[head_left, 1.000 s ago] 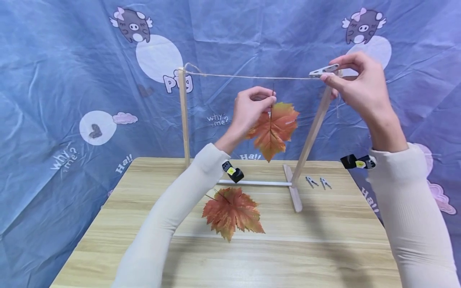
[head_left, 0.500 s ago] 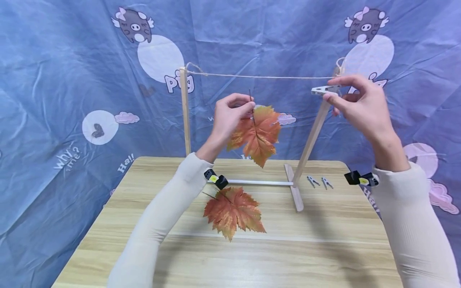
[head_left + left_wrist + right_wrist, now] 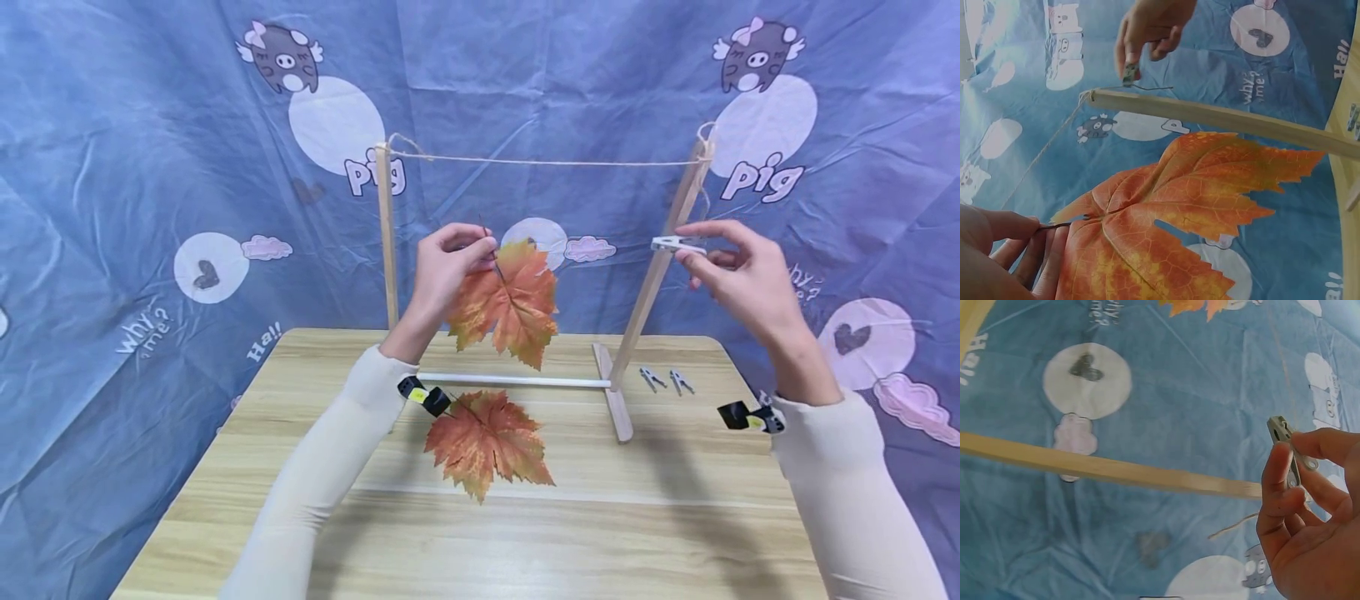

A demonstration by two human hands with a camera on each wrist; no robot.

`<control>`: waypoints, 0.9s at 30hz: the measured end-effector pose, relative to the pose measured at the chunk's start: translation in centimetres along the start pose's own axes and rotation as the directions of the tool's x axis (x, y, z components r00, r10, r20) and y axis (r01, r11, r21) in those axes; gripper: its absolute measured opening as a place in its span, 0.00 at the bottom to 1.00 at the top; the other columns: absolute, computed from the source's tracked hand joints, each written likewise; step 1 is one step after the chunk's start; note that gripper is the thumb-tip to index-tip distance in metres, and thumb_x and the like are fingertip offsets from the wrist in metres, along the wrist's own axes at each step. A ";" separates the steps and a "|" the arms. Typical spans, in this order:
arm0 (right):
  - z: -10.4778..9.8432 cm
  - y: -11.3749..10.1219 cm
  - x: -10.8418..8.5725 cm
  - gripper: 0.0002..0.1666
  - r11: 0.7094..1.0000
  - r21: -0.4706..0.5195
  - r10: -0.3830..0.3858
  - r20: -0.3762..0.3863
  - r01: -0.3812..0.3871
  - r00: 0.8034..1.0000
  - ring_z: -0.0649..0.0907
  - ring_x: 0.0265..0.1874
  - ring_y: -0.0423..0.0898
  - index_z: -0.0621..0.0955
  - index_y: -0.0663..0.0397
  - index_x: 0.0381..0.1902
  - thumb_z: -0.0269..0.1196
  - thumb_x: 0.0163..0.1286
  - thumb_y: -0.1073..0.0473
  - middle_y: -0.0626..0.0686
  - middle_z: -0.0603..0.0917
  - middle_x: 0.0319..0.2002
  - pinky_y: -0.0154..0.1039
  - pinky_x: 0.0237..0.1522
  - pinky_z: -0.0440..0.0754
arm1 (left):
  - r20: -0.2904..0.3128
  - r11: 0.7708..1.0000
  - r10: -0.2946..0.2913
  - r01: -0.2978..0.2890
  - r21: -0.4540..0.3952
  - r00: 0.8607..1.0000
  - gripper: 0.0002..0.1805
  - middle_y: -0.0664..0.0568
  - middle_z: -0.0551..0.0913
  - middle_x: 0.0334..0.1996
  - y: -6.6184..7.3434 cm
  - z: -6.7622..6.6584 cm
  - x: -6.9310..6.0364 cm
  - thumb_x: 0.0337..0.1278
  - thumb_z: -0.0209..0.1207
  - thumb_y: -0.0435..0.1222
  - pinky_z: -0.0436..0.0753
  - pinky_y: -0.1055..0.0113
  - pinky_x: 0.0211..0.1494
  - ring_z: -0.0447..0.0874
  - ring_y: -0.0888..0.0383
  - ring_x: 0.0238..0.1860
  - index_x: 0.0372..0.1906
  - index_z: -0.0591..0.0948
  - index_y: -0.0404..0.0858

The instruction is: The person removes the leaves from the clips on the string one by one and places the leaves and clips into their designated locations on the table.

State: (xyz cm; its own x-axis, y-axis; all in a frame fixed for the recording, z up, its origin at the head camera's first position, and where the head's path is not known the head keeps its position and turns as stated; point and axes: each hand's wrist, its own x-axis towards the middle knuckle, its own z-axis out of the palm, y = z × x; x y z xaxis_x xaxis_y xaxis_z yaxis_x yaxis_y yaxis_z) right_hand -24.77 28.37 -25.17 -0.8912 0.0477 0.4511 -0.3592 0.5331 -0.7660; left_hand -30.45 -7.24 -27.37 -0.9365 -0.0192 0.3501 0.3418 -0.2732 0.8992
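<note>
My left hand [image 3: 447,271] pinches the dark stem of an orange-and-yellow maple leaf [image 3: 512,304], which hangs below the string [image 3: 555,162] between two wooden posts. In the left wrist view the leaf [image 3: 1166,206] fills the middle, its stem between thumb and fingers. Beside the right post, my right hand [image 3: 750,271] holds a pale grey clothespin [image 3: 675,243] by its handles between thumb and fingers. The right wrist view shows that clothespin [image 3: 1282,434] pointing away from the palm. A second, redder maple leaf [image 3: 487,442] lies on the table, its stem partly behind the left wrist's camera.
Two grey clothespins [image 3: 666,380] lie on the wooden table [image 3: 525,542], right of the rack's foot [image 3: 615,404]. A white rod [image 3: 517,381] runs low between the posts. The right post [image 3: 652,283] leans outward in view. A patterned blue cloth [image 3: 480,75] hangs behind.
My left hand has moved left and down with the leaf. The right hand has lowered the clothespin from the string's right end to beside the post. Table items stay put.
</note>
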 end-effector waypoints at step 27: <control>2.6 10.8 -6.9 0.17 0.986 -0.170 0.018 0.077 -0.005 0.997 0.75 0.33 0.32 0.84 0.57 0.58 0.69 0.74 0.61 0.41 0.76 0.41 0.23 0.33 0.75 | -0.136 0.967 -0.247 0.235 -0.096 0.959 0.08 0.53 0.89 0.30 -6.3 -7.4 -5.3 0.66 0.64 0.20 0.93 0.68 0.40 0.91 0.61 0.30 0.35 0.83 0.35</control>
State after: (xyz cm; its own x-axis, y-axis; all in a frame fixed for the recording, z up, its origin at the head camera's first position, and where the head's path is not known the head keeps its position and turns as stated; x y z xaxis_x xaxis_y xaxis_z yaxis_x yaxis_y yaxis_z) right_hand -23.27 31.59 -37.79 -0.9161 -0.0076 0.4008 -0.3028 0.6684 -0.6794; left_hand -28.23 -12.57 -36.83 -0.9936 -0.0821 0.0782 0.1028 -0.3609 0.9269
